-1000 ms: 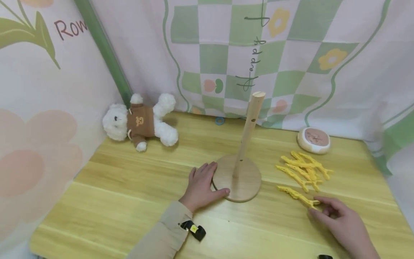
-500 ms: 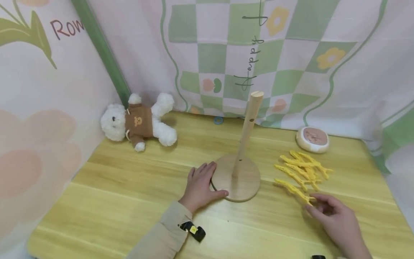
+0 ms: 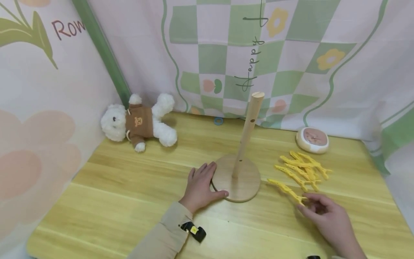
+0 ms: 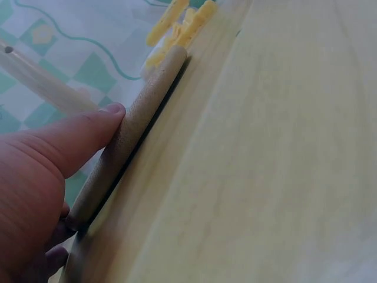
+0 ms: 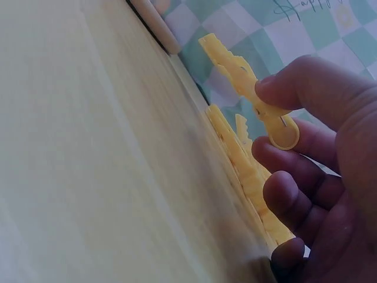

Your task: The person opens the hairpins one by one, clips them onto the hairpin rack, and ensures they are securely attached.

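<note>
A wooden stand has a round base [image 3: 250, 185] and an upright post [image 3: 249, 126] with dark holes. My left hand [image 3: 200, 190] holds the base by its left rim; in the left wrist view, the thumb [image 4: 94, 132] touches the rim and the other fingertips are partly hidden. At the right, my right hand [image 3: 326, 216] pinches the forked end of a yellow plastic branch-like piece [image 3: 284, 189]. In the right wrist view this yellow piece [image 5: 235, 73] tilts upward between thumb and fingers. Behind it lies a pile of similar yellow pieces [image 3: 302, 167].
A white plush toy [image 3: 140, 122] in a brown shirt lies at the back left of the wooden table [image 3: 123, 201]. A small round-cornered clock-like object [image 3: 312, 139] sits behind the yellow pile. A blue ring [image 3: 218, 121] lies by the patterned curtain [image 3: 213, 57].
My right hand has moved left with the yellow piece, away from the pile and closer to the stand's base. The left hand and stand stay in place.
</note>
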`<state>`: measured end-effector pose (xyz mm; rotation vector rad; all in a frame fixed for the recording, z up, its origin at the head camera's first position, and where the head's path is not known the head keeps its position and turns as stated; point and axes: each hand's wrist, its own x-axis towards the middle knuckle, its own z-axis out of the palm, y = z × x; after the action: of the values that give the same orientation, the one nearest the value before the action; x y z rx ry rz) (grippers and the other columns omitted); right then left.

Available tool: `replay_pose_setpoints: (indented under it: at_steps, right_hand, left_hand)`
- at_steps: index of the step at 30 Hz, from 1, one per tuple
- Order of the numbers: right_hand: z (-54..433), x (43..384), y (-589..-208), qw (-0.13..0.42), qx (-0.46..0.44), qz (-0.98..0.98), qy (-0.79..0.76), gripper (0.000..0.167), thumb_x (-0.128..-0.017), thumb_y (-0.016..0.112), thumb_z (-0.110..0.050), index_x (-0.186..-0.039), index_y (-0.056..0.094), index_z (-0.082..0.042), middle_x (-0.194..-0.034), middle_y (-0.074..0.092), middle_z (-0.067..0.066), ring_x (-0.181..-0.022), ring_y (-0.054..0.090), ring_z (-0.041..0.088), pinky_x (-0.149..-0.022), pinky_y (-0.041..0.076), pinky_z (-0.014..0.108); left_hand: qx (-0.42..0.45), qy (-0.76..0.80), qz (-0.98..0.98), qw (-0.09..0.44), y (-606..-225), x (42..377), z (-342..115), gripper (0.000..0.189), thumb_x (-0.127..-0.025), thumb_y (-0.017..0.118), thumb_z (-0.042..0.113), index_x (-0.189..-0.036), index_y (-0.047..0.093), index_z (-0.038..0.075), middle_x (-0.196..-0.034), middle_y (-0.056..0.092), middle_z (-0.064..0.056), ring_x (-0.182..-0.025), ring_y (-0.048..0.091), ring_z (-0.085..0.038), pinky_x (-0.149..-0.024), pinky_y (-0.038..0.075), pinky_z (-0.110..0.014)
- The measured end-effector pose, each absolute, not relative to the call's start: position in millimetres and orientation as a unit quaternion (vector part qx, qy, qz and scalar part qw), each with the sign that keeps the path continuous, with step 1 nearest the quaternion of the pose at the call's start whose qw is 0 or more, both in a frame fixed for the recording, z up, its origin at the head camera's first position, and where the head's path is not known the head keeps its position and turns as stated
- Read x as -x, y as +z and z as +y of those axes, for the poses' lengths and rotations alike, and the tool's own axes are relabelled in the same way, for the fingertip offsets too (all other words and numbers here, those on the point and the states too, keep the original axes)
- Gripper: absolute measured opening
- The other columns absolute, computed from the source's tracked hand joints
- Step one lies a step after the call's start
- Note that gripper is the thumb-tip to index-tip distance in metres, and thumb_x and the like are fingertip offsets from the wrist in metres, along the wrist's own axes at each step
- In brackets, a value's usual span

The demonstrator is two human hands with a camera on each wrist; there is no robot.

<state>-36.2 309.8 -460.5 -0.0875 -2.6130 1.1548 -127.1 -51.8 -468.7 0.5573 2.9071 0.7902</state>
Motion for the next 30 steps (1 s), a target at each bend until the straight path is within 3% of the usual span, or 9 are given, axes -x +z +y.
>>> replay_pose_setpoints:
  at_steps: [12,30]
  right_hand:
    - [299.3,40.5,-459.1,0.165,0.003,-0.906,0.391,0.030,-0.073,0.088,-0.002,-0.099,0.074,-0.004,-0.072,0.062,-0.009,-0.063,0.054,0.000,-0.057,0.045,0.011]
    - [287.8,47.2,-459.3,0.155,-0.010,-0.913,0.378,0.033,-0.071,0.089,-0.003,-0.100,0.074,-0.007,-0.069,0.057,-0.008,-0.062,0.049,0.002,-0.054,0.042,0.014]
  left_hand:
    - [-0.184,0.261,0.947,0.041,-467.7,126.2,-52.2,0.105,-0.079,0.072,0.067,-0.157,0.033,0.009,-0.163,0.031,-0.003,-0.150,0.025,-0.028,-0.120,0.010,-0.059]
    - [-0.185,0.264,0.946,0.042,-467.6,125.2,-52.4,0.106,-0.079,0.073,0.066,-0.158,0.031,0.009,-0.163,0.031,-0.004,-0.150,0.025,-0.029,-0.120,0.009,-0.059]
